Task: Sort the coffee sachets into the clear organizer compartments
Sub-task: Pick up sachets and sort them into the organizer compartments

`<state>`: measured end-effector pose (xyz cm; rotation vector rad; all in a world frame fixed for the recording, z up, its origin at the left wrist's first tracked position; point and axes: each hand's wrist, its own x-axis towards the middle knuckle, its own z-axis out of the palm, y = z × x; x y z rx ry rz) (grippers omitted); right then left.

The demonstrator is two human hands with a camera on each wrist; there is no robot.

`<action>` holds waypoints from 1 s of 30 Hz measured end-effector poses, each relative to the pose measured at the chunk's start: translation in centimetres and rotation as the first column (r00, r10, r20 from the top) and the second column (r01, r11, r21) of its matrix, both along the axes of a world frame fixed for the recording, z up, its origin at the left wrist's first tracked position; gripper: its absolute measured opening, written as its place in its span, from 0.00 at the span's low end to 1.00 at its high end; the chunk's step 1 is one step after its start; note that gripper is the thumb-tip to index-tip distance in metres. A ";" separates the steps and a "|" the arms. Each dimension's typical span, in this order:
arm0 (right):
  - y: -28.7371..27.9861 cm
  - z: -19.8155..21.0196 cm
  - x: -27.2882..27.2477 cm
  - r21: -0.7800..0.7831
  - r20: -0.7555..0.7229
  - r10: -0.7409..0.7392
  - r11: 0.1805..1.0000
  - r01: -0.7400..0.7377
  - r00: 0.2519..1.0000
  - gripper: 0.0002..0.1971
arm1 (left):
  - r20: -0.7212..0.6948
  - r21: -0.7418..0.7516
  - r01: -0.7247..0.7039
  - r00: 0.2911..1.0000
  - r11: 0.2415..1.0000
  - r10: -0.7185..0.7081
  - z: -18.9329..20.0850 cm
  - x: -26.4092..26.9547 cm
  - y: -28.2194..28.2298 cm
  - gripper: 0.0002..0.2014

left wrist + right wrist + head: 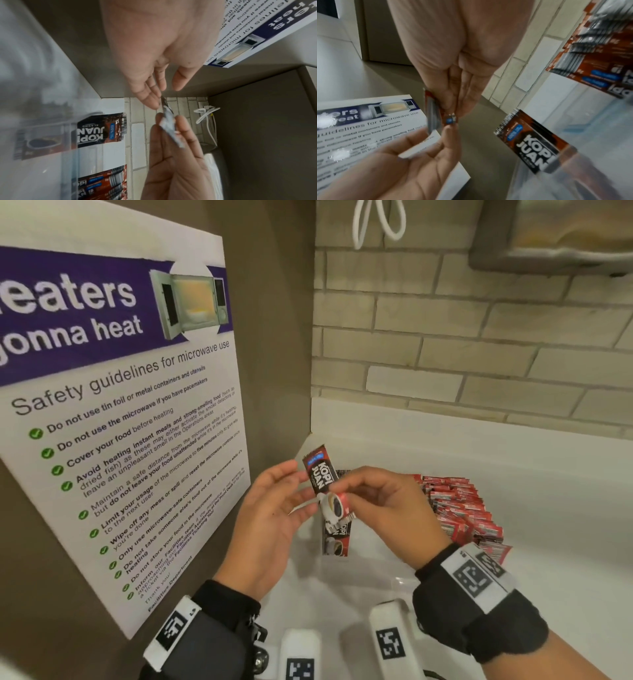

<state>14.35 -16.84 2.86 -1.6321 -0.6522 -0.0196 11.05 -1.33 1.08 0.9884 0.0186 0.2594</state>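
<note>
- The left hand is reaching in palm up, its fingers straight and apart, fingertips just touching the upper part of the held sachet without closing round it
- The right hand is doing the gripping: thumb and fingers are pinched together on the sachet's lower half, which is curling over at the coffee-cup print
- The sachet is being held in the air between both hands, above the near-left compartment; its long axis is running roughly upright, tilted a little to the left, so the drop lies straight down from the grip, and the right hand looks the one to make it
- It is a thin, glossy foil strip, dark brown with red, crimped at the ends, light and easily creased
- Directly below, a like sachet in the organizer is standing on end, leaning behind a clear wall
- The clear organizer is hard, see-through plastic, hard to trace against the white bench
- Farther right, a dense red sachet stack is filling another compartment
- Beyond, a beige brick wall; on the left panel, a microwave safety poster
</note>
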 end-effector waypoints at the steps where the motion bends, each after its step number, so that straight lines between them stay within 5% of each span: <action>1: -0.1 -0.3 0.0 -0.018 0.005 -0.005 1.000 0.005 1.000 0.14 | 0.017 0.039 -0.005 1.000 0.999 0.004 0.0 0.0 -0.1 0.15; 10: -0.2 0.1 0.1 -0.036 -0.098 -0.023 0.999 0.019 0.995 0.14 | 0.087 0.261 -0.082 0.994 0.962 0.061 0.2 0.2 -0.6 0.19; 16: -1.5 0.3 1.4 -0.196 -0.076 -0.178 0.967 0.160 0.981 0.10 | 0.075 0.442 -0.104 0.994 0.891 0.078 -0.4 0.7 -0.5 0.24; 26: -0.1 -4.4 3.6 -0.546 -0.327 -0.264 0.836 0.046 0.908 0.15 | -0.349 0.536 0.320 0.927 0.781 -0.140 -3.6 2.0 -2.1 0.48; 30: 0.4 -4.1 3.6 -0.771 -0.216 -0.259 0.637 -0.002 0.942 0.15 | -0.395 0.537 0.373 0.904 0.756 -0.165 -4.6 2.6 -2.1 0.49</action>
